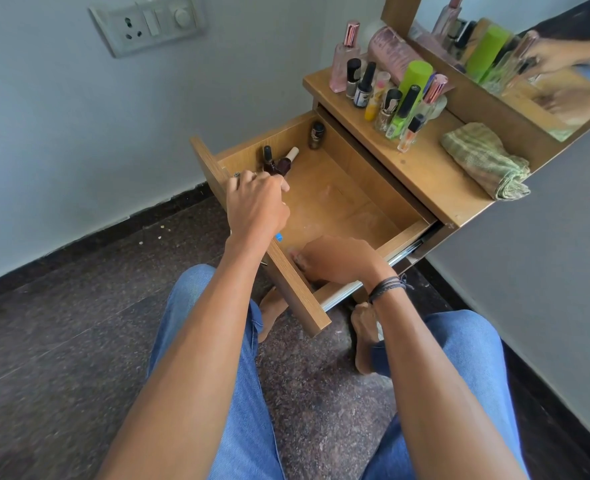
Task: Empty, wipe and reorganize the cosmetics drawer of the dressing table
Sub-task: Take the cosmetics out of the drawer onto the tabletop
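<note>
The wooden drawer (342,199) of the dressing table is pulled out, and its floor is mostly bare with pale smudges. My left hand (255,202) is over the drawer's left side and grips two dark nail polish bottles (283,164), one with a cream cap. A third small dark bottle (317,135) stands upright in the drawer's back corner. My right hand (338,259) reaches down into the near corner behind the drawer front (297,292). Its fingertips are curled downward, and what they touch is hidden. A small blue object (279,237) shows beside my left wrist.
On the tabletop (425,168) stand several nail polish and perfume bottles (390,95) in a cluster, with a folded green striped cloth (484,161) to their right. A mirror (529,64) rises behind. Wall socket plate (148,24) is on the left wall; my knees and feet are under the drawer.
</note>
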`<action>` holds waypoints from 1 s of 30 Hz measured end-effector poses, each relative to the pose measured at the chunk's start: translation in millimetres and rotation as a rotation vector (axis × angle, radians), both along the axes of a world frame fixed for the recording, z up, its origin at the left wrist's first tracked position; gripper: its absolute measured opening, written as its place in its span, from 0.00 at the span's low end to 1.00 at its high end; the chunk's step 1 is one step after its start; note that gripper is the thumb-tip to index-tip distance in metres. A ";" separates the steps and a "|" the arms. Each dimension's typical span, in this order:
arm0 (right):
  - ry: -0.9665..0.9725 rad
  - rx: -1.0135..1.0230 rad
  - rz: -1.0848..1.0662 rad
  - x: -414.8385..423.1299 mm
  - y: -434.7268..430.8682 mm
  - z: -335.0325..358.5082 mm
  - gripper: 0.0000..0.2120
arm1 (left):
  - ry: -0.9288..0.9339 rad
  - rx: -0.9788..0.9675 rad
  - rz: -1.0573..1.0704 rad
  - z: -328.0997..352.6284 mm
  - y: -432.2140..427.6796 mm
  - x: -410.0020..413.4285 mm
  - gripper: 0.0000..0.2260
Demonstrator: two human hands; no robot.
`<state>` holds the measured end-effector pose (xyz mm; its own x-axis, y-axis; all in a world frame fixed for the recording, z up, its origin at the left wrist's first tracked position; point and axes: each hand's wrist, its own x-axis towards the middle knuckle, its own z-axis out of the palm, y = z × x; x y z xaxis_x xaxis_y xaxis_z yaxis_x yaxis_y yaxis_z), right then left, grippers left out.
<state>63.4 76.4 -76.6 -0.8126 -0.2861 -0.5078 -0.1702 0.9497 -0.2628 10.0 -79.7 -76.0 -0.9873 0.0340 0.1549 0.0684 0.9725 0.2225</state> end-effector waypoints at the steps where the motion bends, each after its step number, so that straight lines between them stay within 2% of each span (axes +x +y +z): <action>1: -0.007 -0.018 -0.006 -0.2 0.7 0.9 0.09 | 0.000 -0.002 0.002 0.1 0.3 0.2 0.16; 5: -0.033 -0.087 -0.061 -0.8 2.1 2.9 0.14 | -0.027 -0.098 0.003 -0.6 0.9 0.7 0.15; 9: -0.026 -0.138 -0.117 -0.8 0.8 1.5 0.15 | -0.218 -0.297 -0.031 0.6 4.2 -0.3 0.13; 14: -0.026 -0.157 -0.124 -2.1 -0.3 1.6 0.20 | -0.342 -0.404 -0.080 4.0 5.8 -2.6 0.19; 17: -0.044 -0.153 -0.124 -3.0 0.3 2.3 0.16 | -0.388 -0.458 -0.088 6.6 7.0 -2.3 0.23; 20: -0.051 -0.153 -0.130 -3.5 0.1 1.9 0.04 | -0.449 -0.507 -0.095 10.2 8.1 -2.5 0.25; 23: -0.034 -0.181 -0.177 -4.1 0.2 2.6 0.09 | -0.482 -0.536 -0.103 14.7 9.6 -1.8 0.22; 25: -0.019 -0.214 -0.227 -4.2 1.1 3.3 0.08 | -0.484 -0.536 -0.100 16.6 10.5 -0.9 0.19; 30: 0.033 -0.258 -0.295 -3.4 1.0 4.2 0.12 | -0.479 -0.501 -0.072 16.6 11.6 0.3 0.14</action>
